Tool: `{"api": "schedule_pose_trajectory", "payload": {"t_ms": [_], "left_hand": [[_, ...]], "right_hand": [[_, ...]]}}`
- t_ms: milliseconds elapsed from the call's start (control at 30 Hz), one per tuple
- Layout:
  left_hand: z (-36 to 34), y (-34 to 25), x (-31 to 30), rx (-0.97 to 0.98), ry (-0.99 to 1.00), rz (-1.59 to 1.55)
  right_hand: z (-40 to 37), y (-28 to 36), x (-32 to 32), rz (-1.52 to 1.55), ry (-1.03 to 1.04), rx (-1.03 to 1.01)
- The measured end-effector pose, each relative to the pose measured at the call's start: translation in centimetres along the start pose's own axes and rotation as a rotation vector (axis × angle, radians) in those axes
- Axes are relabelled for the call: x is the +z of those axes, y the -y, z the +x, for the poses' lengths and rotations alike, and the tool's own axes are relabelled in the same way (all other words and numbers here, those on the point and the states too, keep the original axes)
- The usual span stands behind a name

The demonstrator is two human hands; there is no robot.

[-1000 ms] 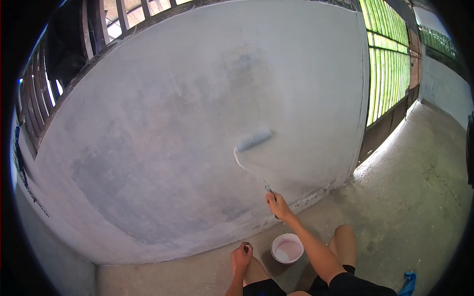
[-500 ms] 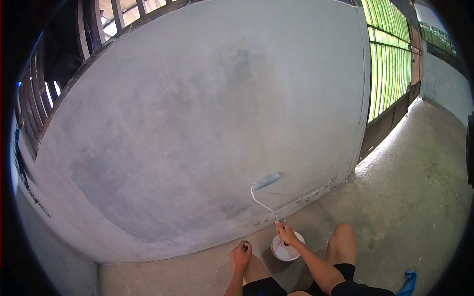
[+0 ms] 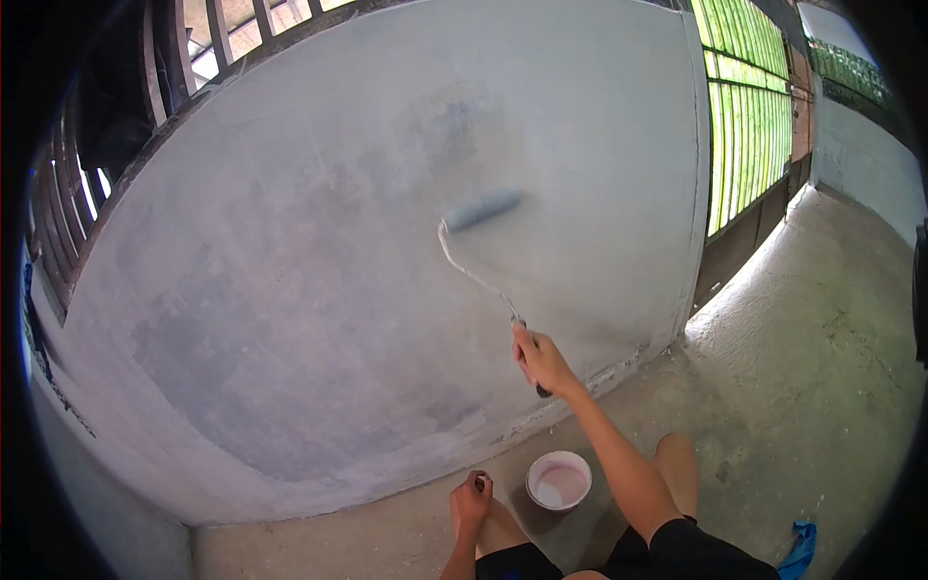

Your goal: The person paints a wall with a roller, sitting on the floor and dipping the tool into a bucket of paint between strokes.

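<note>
My right hand (image 3: 541,360) is closed round the dark handle of a paint roller (image 3: 483,210). Its sleeve is up against the middle of the grey-white wall (image 3: 319,251), slightly blurred by motion, and the bent wire frame runs down to my grip. Resting by my left knee, my left hand (image 3: 471,501) has its fingers curled in; something small and dark shows at them, too little to name. A round bucket (image 3: 559,481) with pale pinkish-white paint stands on the floor between my legs, below my right forearm.
Dark grey patches mark parts of the wall. Barred openings (image 3: 227,34) run along its upper left edge. On the right is a gate (image 3: 749,126) with bright green light behind it. A blue cloth (image 3: 798,551) lies on the concrete floor (image 3: 773,387) at lower right.
My right hand has lifted away from above the bucket, carrying the roller up the wall and a little left. My left hand stays by the knee.
</note>
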State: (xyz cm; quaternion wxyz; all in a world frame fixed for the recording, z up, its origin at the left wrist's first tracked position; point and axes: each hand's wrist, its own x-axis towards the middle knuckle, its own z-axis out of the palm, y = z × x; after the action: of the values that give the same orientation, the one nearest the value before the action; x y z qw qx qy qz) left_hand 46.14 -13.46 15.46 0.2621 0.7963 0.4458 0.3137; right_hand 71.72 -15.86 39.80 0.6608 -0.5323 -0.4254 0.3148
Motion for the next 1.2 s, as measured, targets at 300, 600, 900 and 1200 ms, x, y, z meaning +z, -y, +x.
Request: {"api": "schedule_pose_trajectory", "payload": {"t_ms": [300,600,900,1200], "left_hand": [[0.3,0.5,0.5,-0.021,-0.006,-0.032],[0.1,0.1,0.0,-0.004,-0.012,0.004],[0.1,-0.7,-0.5,-0.037,0.024,0.006],[0.1,-1.6,-0.6,-0.022,0.011,0.013]], "right_hand": [[-0.7,-7.2,-2.3,-0.017,0.029,0.001],[-9.0,-20.5,-1.2,0.089,-0.045,0.269],[-4.8,-12.2,-2.2,-0.039,-0.038,0.175],[-0.1,-2.9,-3.5,-0.027,-0.016,0.038]]}}
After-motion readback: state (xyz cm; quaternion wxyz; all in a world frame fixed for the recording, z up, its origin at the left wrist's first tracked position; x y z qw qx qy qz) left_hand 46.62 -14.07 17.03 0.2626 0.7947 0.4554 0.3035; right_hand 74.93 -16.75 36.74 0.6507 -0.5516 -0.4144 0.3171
